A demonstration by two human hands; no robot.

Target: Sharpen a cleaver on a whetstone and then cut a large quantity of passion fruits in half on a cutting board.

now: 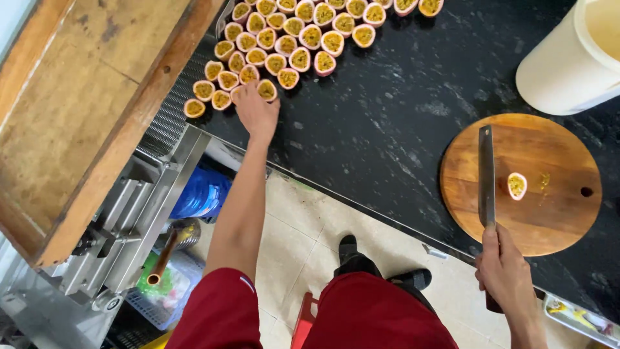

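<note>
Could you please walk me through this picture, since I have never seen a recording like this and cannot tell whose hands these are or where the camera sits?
There is no machine here: a person works with two bare hands, and the one camera sits on their head, looking down. That is why you see their arms, red clothing and shoes from above.

The surface is a black stone counter. On it lie many halved passion fruits, cut side up, set in rows at the top. The left hand reaches out to the near end of those rows and touches the halves there.

The right hand grips the handle of a cleaver, whose blade rests on a round wooden cutting board. One more fruit half lies on that board beside the blade. A white bucket stands at the top right.
</note>
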